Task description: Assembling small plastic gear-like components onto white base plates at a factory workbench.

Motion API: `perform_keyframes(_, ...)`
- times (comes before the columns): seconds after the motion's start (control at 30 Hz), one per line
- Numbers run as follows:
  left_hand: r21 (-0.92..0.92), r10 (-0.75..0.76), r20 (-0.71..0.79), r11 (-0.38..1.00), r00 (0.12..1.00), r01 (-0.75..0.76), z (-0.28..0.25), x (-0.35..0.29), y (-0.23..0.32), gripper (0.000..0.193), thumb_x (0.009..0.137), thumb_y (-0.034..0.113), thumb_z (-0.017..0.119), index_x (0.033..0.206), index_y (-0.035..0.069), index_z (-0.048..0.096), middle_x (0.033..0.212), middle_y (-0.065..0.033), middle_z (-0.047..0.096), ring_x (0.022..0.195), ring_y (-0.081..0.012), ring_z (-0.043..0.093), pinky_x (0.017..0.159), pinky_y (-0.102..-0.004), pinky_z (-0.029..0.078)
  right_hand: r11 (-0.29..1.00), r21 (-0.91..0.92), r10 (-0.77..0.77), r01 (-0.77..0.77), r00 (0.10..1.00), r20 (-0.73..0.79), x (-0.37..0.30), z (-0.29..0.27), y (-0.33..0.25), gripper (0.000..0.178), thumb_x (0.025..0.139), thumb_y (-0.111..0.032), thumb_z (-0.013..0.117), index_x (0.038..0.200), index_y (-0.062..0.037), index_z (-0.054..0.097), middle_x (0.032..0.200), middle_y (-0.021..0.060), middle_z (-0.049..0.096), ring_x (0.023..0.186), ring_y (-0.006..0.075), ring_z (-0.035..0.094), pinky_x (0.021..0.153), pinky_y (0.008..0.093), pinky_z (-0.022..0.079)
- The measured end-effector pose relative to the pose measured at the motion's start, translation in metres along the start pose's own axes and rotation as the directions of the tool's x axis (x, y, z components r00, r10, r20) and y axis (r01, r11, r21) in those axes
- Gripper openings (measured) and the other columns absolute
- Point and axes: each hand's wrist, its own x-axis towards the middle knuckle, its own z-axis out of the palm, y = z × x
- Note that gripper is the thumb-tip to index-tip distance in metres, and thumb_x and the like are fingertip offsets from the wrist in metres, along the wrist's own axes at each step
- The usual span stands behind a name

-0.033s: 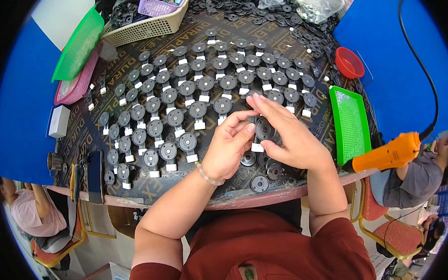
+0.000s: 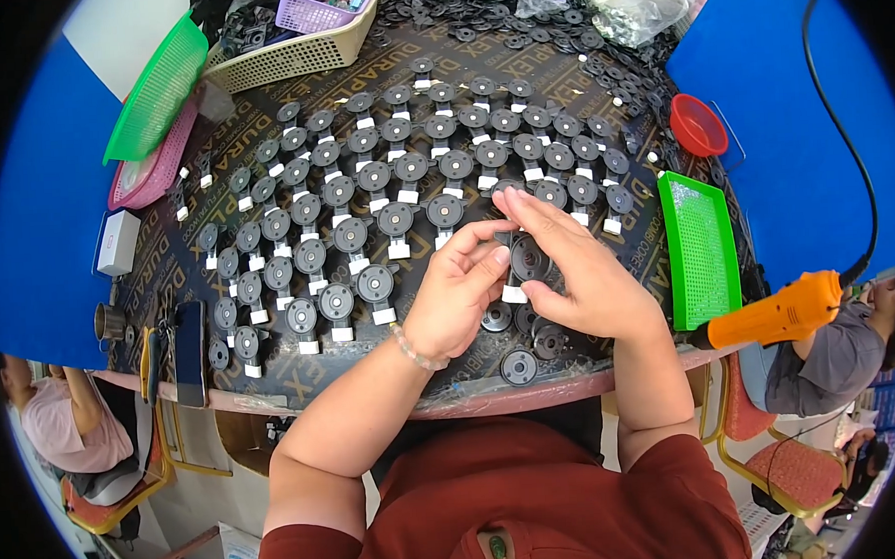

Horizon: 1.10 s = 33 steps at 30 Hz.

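Observation:
A round black plastic disc part point(image 2: 530, 261) with a white block point(image 2: 514, 294) at its near end lies between my two hands. My left hand point(image 2: 458, 289) has its thumb and forefinger pinched at the left edge of this part, though the exact contact is hidden. Over its right side, my right hand point(image 2: 592, 278) arches with fingers stretched out and thumb apart. Many similar black discs with white blocks point(image 2: 395, 220) stand in curved rows beyond and left of my hands. Loose black discs point(image 2: 518, 367) lie nearer the table's front edge.
An orange handheld power tool point(image 2: 773, 308) hangs on a black cord at right, beside a green tray point(image 2: 701, 253) and red bowl point(image 2: 698, 126). Loose black parts point(image 2: 516, 17) are heaped at the back. Baskets point(image 2: 288, 59), a phone point(image 2: 190, 353) and blue partitions point(image 2: 52, 252) stand around.
The hanging orange tool has shifted very slightly to the right and down. Both hands and the parts on the table look unmoved.

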Motion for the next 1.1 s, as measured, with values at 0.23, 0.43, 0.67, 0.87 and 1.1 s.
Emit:
perform_keyframes(0.23,-0.104,-0.028,0.018,0.994,0.999,0.030,0.006,-0.002,0.002,0.030,0.100,0.009,0.055,0.129,0.005,0.053,0.114,-0.0067,0.065,0.104,-0.0169,0.064,0.090,-0.0372,0.055,0.947,0.311,0.106,-0.084,0.993,-0.053,-0.002,-0.008,0.000,0.085,0.075,0.005,0.065,0.152,-0.0064,0.033,0.147,0.0165,0.049,0.131,0.0294,0.053,0.108,0.0377,0.043)
perform_keyframes(0.43,-0.057,-0.038,0.018,0.998,0.999,0.039,0.002,0.001,-0.001,0.030,0.100,0.009,0.055,0.130,0.005,0.053,0.116,-0.0081,0.065,0.105,-0.0181,0.063,0.090,-0.0386,0.055,0.890,0.454,0.087,-0.047,0.994,-0.068,-0.002,-0.003,0.005,0.086,0.074,0.012,0.066,0.152,-0.0011,0.032,0.156,0.0183,0.035,0.137,0.0314,0.046,0.113,0.0391,0.037)
perform_keyframes(0.67,-0.035,-0.036,-0.014,0.999,0.999,0.036,0.004,0.000,0.000,0.029,0.101,0.009,0.053,0.129,0.004,0.053,0.118,-0.0076,0.064,0.111,-0.0161,0.060,0.097,-0.0335,0.050,0.908,0.418,0.039,0.017,0.991,-0.125,0.000,0.003,0.005,0.085,0.073,0.013,0.066,0.151,-0.0020,0.035,0.156,0.0188,0.034,0.131,0.0331,0.052,0.109,0.0415,0.041)
perform_keyframes(0.87,-0.063,-0.044,-0.065,0.997,0.997,0.040,0.000,0.000,-0.001,0.029,0.101,0.007,0.053,0.130,0.004,0.053,0.120,-0.0071,0.063,0.111,-0.0152,0.060,0.098,-0.0325,0.049,0.889,0.458,0.053,0.015,0.989,-0.136,-0.001,0.007,0.003,0.081,0.074,0.006,0.070,0.148,-0.0066,0.040,0.155,0.0172,0.038,0.131,0.0306,0.053,0.109,0.0402,0.041)
perform_keyframes(1.1,-0.171,-0.081,-0.030,0.982,0.996,0.075,0.004,-0.001,0.005,0.032,0.099,0.005,0.054,0.131,0.006,0.053,0.118,-0.0062,0.064,0.106,-0.0155,0.062,0.093,-0.0322,0.052,0.958,0.287,0.008,0.000,1.000,-0.025,0.000,-0.003,0.000,0.077,0.078,0.001,0.072,0.148,-0.0097,0.042,0.154,0.0164,0.039,0.142,0.0336,0.038,0.114,0.0434,0.034)
